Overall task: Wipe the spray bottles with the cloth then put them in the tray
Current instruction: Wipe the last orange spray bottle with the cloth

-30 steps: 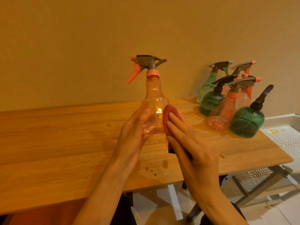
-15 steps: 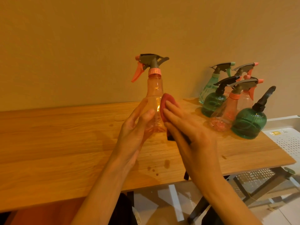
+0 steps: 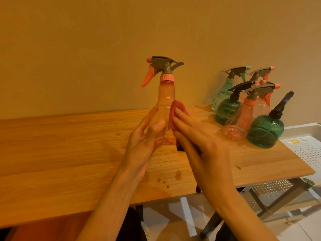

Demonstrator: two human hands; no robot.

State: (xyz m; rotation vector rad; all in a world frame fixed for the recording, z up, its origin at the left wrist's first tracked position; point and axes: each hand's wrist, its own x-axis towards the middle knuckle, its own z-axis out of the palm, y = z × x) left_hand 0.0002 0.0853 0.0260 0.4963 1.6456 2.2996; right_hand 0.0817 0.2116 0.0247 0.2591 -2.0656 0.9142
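Head view: my left hand (image 3: 144, 141) holds the pink bottle (image 3: 165, 112) upright; my right hand (image 3: 205, 145), fingers straight, presses what seems a red cloth (image 3: 175, 112) against it.

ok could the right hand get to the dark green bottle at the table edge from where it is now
Probably yes. The dark green bottle stands at the near right of the cluster, nothing in front of it. But the right hand is pressing the red cloth against the orange bottle.
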